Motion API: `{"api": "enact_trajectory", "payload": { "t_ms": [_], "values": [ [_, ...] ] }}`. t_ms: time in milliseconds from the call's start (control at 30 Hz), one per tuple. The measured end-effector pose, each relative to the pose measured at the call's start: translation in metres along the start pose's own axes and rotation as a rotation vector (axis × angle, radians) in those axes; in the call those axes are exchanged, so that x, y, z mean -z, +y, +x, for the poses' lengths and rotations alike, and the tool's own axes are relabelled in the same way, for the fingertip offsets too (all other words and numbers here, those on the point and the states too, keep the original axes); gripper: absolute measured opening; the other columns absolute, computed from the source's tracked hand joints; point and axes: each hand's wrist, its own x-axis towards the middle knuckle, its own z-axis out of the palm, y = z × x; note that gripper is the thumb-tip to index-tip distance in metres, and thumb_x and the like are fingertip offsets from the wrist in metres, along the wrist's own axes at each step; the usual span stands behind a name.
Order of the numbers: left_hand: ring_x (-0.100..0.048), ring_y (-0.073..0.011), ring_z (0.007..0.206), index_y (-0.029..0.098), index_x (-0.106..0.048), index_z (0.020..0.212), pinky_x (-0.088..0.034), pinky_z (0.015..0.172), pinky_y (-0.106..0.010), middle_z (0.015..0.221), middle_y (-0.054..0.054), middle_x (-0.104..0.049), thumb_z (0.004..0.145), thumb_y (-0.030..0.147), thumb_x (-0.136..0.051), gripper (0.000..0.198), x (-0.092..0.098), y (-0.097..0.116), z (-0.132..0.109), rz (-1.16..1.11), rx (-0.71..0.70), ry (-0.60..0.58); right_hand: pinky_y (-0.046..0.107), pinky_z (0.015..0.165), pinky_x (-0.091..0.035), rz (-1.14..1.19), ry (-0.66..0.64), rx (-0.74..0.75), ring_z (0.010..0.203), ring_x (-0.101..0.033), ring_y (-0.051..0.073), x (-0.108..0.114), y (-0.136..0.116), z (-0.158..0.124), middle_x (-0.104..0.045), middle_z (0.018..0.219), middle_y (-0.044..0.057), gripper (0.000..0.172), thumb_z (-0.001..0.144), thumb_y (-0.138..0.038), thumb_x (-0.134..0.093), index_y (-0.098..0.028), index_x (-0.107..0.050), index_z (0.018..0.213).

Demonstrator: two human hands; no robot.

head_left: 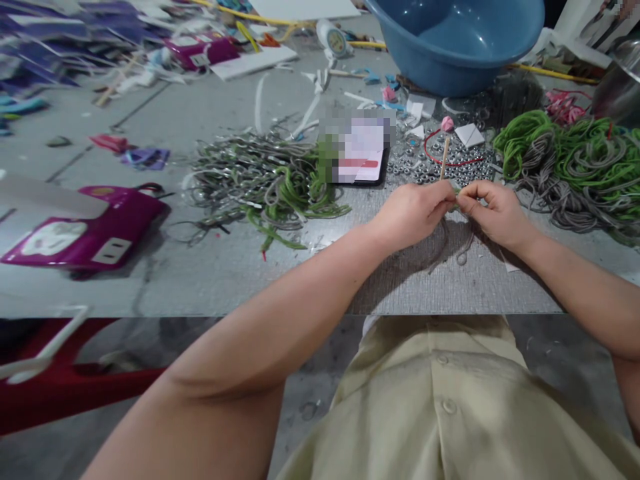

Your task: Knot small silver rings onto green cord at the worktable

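Observation:
My left hand [417,208] and my right hand [493,210] meet above the table, fingertips pinched together on a thin cord. A grey length of the cord [466,245] hangs below them in a loop, and a bit of green shows at the fingertips. Just beyond the left fingers rises a thin wooden stick [445,159] topped by a pink lump; whether the hand touches it cannot be made out. Small silver beads [415,167] lie scattered behind both hands, with a red cord [429,147] curving over them.
Left of my hands is a phone [367,150] beside a heap of beaded green and grey cords [265,173]. More cords [575,167] are piled right. A blue basin [450,63] stands behind. Two purple devices [135,227] and purple strips [100,33] occupy the left.

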Motion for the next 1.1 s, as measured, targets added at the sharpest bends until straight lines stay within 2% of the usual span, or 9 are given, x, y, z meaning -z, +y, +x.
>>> {"api": "enact_trajectory", "payload": {
  "t_ms": [333,500,667,900,1100],
  "values": [
    [-0.062,-0.0136,0.062,0.020,-0.066,0.092,-0.040,0.059,-0.025,0.073,-0.003,-0.069,0.095,0.027,-0.044,0.023,0.001,-0.001,-0.001,-0.017,-0.016,0.020,0.037,0.077,-0.044,-0.140,0.005,0.049,0.074,-0.060,0.020,0.000,0.002,-0.001,-0.067,0.074,0.003,0.024,0.092,-0.041,-0.055,-0.023,-0.061,0.077],
    [-0.064,-0.0149,0.066,0.018,-0.068,0.094,-0.042,0.060,-0.025,0.076,-0.004,-0.071,0.096,0.027,-0.042,0.027,0.001,-0.001,-0.001,0.032,-0.016,-0.014,0.040,0.084,-0.041,-0.223,0.004,0.047,0.082,-0.060,0.022,0.000,0.004,-0.003,-0.069,0.080,0.004,0.022,0.092,-0.038,-0.054,-0.023,-0.064,0.081],
    [-0.065,-0.0151,0.069,0.018,-0.069,0.095,-0.043,0.063,-0.025,0.077,-0.004,-0.072,0.094,0.024,-0.044,0.026,0.002,-0.001,0.000,0.003,0.014,-0.044,0.040,0.084,-0.039,-0.317,-0.037,0.062,0.085,-0.061,0.023,0.001,0.005,-0.002,-0.069,0.083,0.005,0.019,0.093,-0.037,-0.054,-0.024,-0.064,0.085],
    [-0.066,-0.0177,0.077,0.017,-0.071,0.096,-0.045,0.070,-0.028,0.085,-0.005,-0.074,0.088,0.018,-0.046,0.026,0.004,-0.004,0.005,0.033,0.128,-0.158,0.039,0.084,-0.038,-0.379,-0.065,0.024,0.086,-0.061,0.024,-0.002,0.010,0.001,-0.070,0.085,0.005,0.011,0.090,-0.028,-0.057,-0.022,-0.066,0.091],
    [-0.066,-0.0167,0.079,0.018,-0.071,0.093,-0.045,0.070,-0.027,0.087,-0.005,-0.074,0.087,0.016,-0.044,0.028,0.004,-0.005,0.006,0.057,0.114,-0.177,0.039,0.084,-0.039,-0.425,-0.141,-0.017,0.093,-0.062,0.026,-0.006,0.012,0.005,-0.073,0.090,0.008,0.013,0.089,-0.022,-0.057,-0.021,-0.069,0.093]
  ]
}}
